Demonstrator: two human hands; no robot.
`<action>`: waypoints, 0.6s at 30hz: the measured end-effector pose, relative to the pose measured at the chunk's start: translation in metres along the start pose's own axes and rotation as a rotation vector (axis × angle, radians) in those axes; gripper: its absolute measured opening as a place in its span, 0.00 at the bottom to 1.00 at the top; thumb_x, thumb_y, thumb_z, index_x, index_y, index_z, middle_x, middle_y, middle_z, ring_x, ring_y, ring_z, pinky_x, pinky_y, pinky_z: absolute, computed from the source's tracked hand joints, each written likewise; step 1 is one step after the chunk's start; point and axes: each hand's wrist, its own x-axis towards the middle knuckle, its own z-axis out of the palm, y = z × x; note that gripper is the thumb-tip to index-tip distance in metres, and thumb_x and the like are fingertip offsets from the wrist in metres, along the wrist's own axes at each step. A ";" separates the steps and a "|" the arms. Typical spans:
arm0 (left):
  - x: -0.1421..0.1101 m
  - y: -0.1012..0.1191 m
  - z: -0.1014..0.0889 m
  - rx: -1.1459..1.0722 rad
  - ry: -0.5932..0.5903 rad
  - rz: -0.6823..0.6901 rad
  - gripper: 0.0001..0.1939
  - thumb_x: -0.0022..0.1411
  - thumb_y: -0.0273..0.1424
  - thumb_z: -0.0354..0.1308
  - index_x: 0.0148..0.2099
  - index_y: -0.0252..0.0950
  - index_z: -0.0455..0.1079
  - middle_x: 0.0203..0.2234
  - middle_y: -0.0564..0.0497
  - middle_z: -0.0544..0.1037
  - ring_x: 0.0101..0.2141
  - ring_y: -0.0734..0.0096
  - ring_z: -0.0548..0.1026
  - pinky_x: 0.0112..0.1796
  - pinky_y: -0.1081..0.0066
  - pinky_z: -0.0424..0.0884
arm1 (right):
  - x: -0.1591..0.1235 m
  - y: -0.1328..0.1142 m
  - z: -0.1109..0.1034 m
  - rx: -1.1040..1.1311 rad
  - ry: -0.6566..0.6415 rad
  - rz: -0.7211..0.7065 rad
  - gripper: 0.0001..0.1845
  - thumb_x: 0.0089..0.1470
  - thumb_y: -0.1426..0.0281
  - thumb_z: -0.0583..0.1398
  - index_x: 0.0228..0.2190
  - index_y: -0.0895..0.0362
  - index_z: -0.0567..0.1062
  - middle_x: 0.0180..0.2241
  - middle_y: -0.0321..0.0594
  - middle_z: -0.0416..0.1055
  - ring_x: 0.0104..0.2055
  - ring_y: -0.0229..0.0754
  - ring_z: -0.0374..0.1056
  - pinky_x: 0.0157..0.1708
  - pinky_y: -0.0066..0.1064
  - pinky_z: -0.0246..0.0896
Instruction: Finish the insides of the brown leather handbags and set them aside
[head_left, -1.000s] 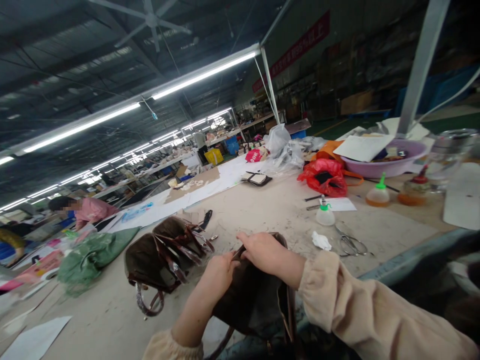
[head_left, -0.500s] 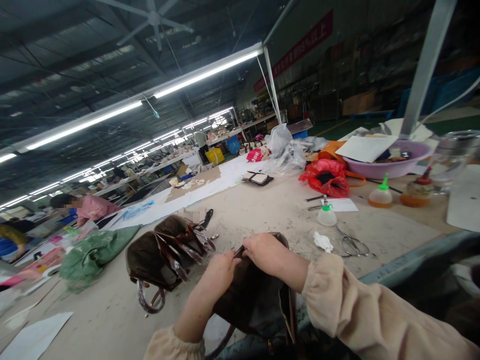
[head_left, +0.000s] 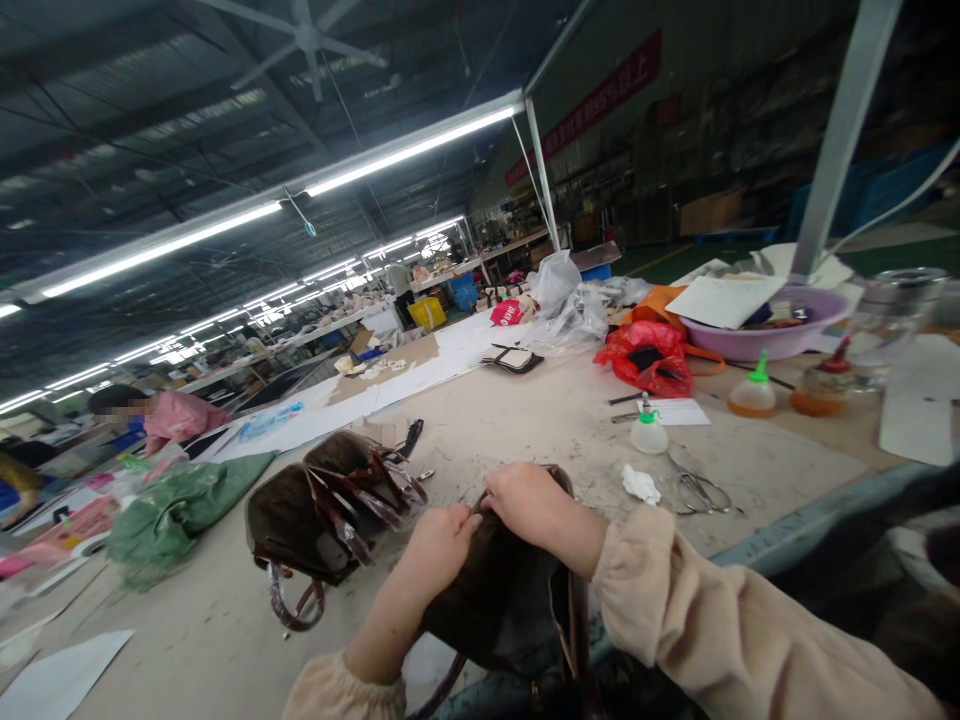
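A dark brown handbag (head_left: 510, 600) stands at the near edge of the worktable (head_left: 540, 420), right in front of me. My left hand (head_left: 439, 545) is closed in a fist on the bag's top edge. My right hand (head_left: 529, 500) curls over the same edge from the right, fingers wrapped on it. The two hands touch at the bag's rim. A pile of similar brown handbags (head_left: 330, 510) lies just to the left, handles sticking out.
Scissors (head_left: 701, 492), a crumpled white scrap (head_left: 641, 484) and small glue bottles (head_left: 649, 430) lie to the right. Farther back are a red plastic bag (head_left: 649, 358) and a purple basin (head_left: 765, 325). A green bag (head_left: 180, 510) lies left. A person in pink (head_left: 169, 420) works at the far left.
The view shifted slightly. Both hands stay on the bag's top edge with hardly any movement.
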 end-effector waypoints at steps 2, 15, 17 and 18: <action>0.002 0.002 -0.003 0.044 -0.018 0.007 0.19 0.61 0.38 0.44 0.25 0.34 0.67 0.18 0.53 0.69 0.23 0.74 0.67 0.24 0.76 0.55 | 0.000 0.000 -0.002 -0.006 -0.006 0.011 0.11 0.51 0.68 0.54 0.26 0.58 0.75 0.26 0.43 0.74 0.31 0.44 0.70 0.30 0.30 0.62; 0.006 0.003 0.002 0.164 0.024 -0.064 0.19 0.63 0.38 0.40 0.29 0.36 0.68 0.22 0.51 0.73 0.27 0.72 0.70 0.27 0.74 0.56 | -0.011 0.023 -0.015 -0.131 0.007 0.014 0.15 0.53 0.63 0.53 0.29 0.58 0.76 0.30 0.45 0.74 0.33 0.45 0.70 0.32 0.31 0.62; 0.006 0.005 0.003 0.160 0.023 -0.061 0.19 0.63 0.37 0.40 0.29 0.35 0.68 0.22 0.51 0.73 0.26 0.73 0.70 0.26 0.74 0.55 | -0.010 0.024 -0.014 -0.128 0.022 0.048 0.15 0.54 0.64 0.52 0.30 0.58 0.76 0.31 0.46 0.74 0.34 0.45 0.70 0.32 0.31 0.62; 0.006 0.005 0.003 0.158 0.025 -0.060 0.19 0.63 0.37 0.41 0.28 0.35 0.68 0.21 0.51 0.73 0.26 0.73 0.70 0.26 0.74 0.55 | -0.009 0.024 -0.014 -0.122 0.023 0.063 0.15 0.54 0.64 0.52 0.30 0.58 0.76 0.31 0.47 0.74 0.34 0.45 0.69 0.33 0.31 0.62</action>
